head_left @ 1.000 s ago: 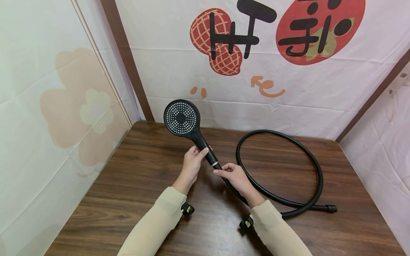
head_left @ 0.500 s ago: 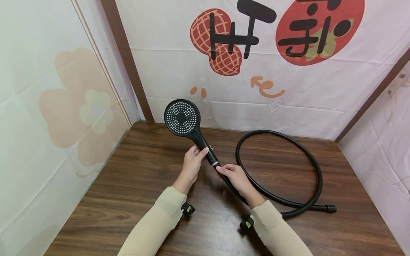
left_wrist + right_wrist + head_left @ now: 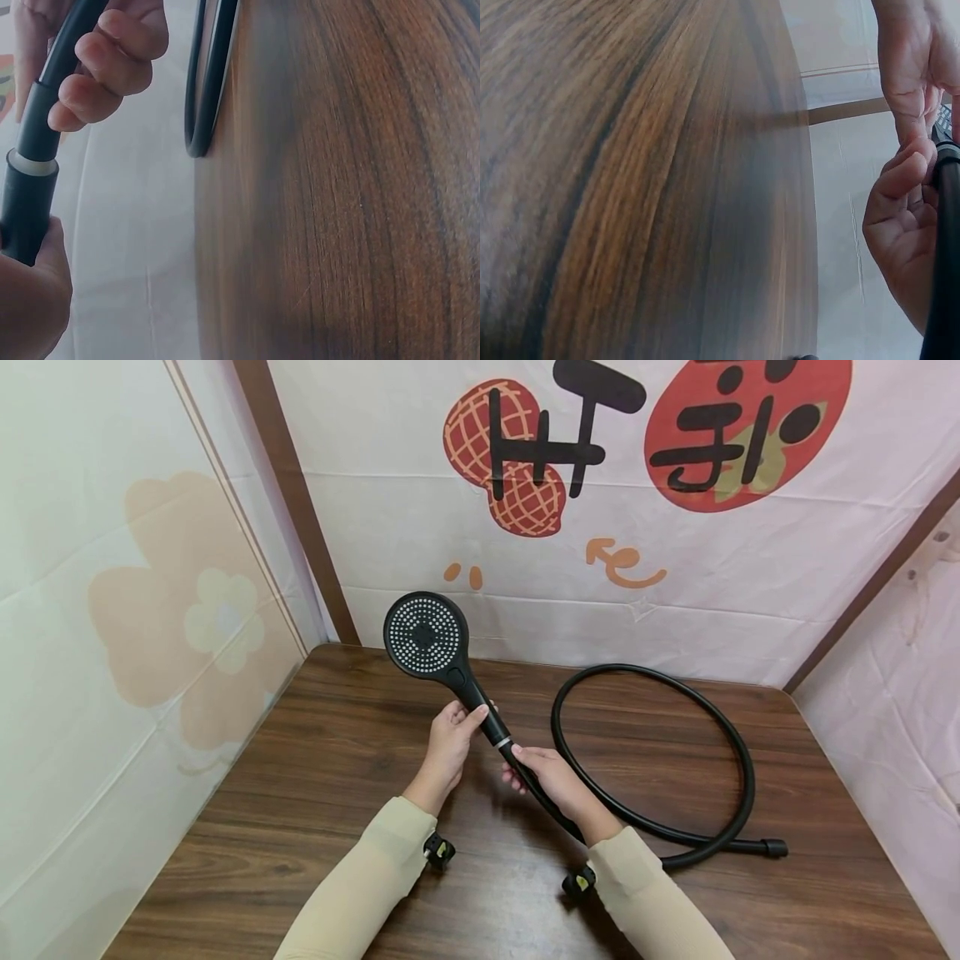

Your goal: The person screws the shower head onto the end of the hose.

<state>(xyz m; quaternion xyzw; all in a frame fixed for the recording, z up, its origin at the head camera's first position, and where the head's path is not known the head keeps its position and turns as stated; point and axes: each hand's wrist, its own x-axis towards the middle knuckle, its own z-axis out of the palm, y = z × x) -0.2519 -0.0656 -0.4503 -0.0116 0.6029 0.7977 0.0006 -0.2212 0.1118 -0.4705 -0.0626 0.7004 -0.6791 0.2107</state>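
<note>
A black shower head [image 3: 424, 637] tilts up to the left in the head view, its face dotted with pale nozzles. My left hand [image 3: 448, 747] grips its handle [image 3: 474, 697], thumb on top. Below the handle's pale ring [image 3: 503, 743] joins a black shower hose [image 3: 547, 806]. My right hand [image 3: 551, 777] holds the hose end just under that ring, thumb on top and fingertips showing on the far side. In the left wrist view the curled fingers [image 3: 112, 71] of the right hand lie beside the hose's end sleeve [image 3: 37, 124], and the pale ring shows between sleeve and handle.
The rest of the hose [image 3: 738, 752] lies in a large loop on the right of the brown wooden table [image 3: 360, 760]. Its free end fitting [image 3: 775, 848] points right. Printed white cloth walls [image 3: 525, 618] stand behind and at both sides.
My right thumb has shifted up along the hose toward the ring, and the right fingertips now show beneath the hose. The left hand and shower head have stayed almost still.
</note>
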